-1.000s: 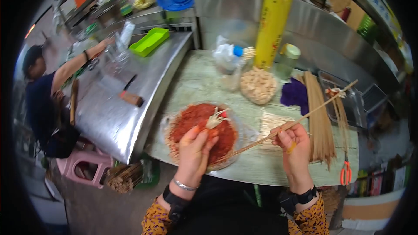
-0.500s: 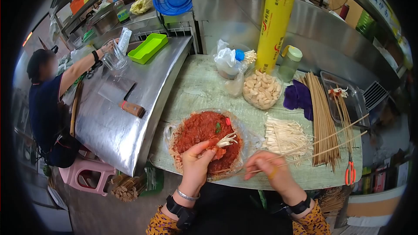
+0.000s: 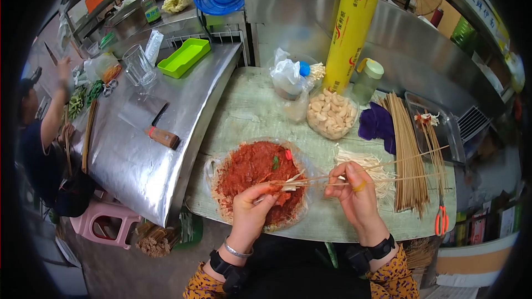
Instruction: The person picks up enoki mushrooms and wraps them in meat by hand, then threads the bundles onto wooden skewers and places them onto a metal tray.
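My left hand (image 3: 254, 207) pinches a small enoki mushroom bundle (image 3: 292, 182) with red marinated meat around its base, over a plastic-lined heap of red meat (image 3: 244, 163). My right hand (image 3: 357, 196) grips two thin bamboo skewers (image 3: 429, 151) between thumb and fingers. Their left ends reach the bundle at my left fingertips; the other ends stick out to the right. Partly behind my right hand lies a pile of loose enoki (image 3: 383, 189). Many bare skewers (image 3: 407, 158) lie side by side farther right.
Scissors with orange handles (image 3: 441, 221) lie near the right edge, below a few loaded skewers (image 3: 434, 133). Behind stand a tub of pale pieces (image 3: 332, 115), a yellow film roll (image 3: 350, 39) and a lidded jar (image 3: 368, 82). A cleaver (image 3: 163, 137) rests on the steel table, with a person (image 3: 39, 138) beyond.
My right hand has risen and turned, bringing the skewers' left ends up to the enoki bundle. My left hand stays over the meat. The person at left has moved away from the glass mug.
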Motion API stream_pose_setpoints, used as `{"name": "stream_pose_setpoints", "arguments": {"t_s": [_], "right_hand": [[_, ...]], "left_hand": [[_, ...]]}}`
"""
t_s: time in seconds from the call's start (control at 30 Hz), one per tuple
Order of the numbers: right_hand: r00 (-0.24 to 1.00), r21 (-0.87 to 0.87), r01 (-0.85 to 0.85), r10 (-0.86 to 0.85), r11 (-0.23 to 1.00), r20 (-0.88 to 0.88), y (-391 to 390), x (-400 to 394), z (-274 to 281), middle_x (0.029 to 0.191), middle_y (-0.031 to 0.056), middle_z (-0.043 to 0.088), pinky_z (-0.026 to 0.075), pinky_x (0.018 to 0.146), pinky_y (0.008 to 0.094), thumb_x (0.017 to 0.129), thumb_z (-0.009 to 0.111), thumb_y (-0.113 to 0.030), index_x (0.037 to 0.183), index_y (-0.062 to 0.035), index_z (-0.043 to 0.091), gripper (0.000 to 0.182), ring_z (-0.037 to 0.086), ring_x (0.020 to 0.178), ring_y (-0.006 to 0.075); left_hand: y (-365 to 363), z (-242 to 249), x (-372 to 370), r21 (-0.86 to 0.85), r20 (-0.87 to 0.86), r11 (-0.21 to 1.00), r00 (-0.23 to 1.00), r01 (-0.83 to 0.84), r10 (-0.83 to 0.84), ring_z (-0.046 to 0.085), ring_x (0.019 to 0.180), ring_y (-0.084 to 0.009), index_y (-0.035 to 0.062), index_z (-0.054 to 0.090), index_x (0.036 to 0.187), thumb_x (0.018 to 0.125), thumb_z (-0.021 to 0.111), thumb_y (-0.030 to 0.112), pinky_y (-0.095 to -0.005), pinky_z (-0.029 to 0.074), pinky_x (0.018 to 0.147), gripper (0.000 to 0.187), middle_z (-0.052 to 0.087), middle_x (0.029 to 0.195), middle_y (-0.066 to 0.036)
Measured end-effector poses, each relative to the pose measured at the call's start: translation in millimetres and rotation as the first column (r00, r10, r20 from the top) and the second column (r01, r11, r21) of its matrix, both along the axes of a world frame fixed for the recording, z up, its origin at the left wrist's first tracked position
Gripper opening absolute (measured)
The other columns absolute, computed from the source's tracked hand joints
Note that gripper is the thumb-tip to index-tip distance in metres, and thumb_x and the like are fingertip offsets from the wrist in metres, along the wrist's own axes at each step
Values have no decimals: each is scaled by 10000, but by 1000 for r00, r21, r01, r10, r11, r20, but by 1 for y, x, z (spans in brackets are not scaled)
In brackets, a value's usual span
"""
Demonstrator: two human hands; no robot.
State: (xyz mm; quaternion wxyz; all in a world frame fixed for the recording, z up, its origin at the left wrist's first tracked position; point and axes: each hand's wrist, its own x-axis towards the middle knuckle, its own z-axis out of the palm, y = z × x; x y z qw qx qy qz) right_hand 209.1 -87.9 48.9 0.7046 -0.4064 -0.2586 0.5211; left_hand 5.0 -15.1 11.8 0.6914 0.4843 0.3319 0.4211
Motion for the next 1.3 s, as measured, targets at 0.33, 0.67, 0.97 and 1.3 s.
{"name": "stream_pose_setpoints", "arguments": {"t_s": [0.33, 0.67, 0.97, 1.3], "right_hand": [[991, -103, -30, 43, 994, 123, -5, 4, 4, 787, 77, 587, 519, 619, 275, 959, 448, -270, 919, -17, 538, 271, 630, 669, 188], [983, -113, -23, 43, 993, 178, -2, 5, 10, 768, 71, 586, 526, 598, 271, 956, 455, -268, 888, -21, 545, 272, 622, 636, 174], [987, -105, -28, 44, 994, 156, -6, 9, 5, 779, 53, 562, 526, 609, 275, 960, 449, -274, 886, -31, 541, 271, 614, 640, 167], [1000, 4, -12, 12, 1000, 19, -32, 20, 2, 821, 86, 560, 529, 621, 285, 965, 414, -269, 919, -8, 535, 291, 625, 683, 198]], "left_hand": [[1, 3, 1, -45, 59, 999, 998, 19, -16, 635, 905, -197, -76, 579, 1094, 813, 502, -99, -286, 515, 814, 292, 630, 1040, -139], [-1, 8, 1, -74, 57, 995, 996, 68, -64, 637, 900, -196, -91, 557, 1116, 821, 531, -74, -297, 521, 813, 297, 632, 1026, -148], [-4, 17, -4, -111, -28, 984, 989, 143, -147, 639, 922, -214, -89, 551, 1129, 876, 499, -52, -283, 529, 823, 261, 622, 1057, -163], [-1, 15, -1, -276, 154, 961, 988, 20, 24, 635, 929, -261, -74, 529, 1146, 895, 491, -20, -325, 548, 816, 260, 608, 1063, -172]]}}
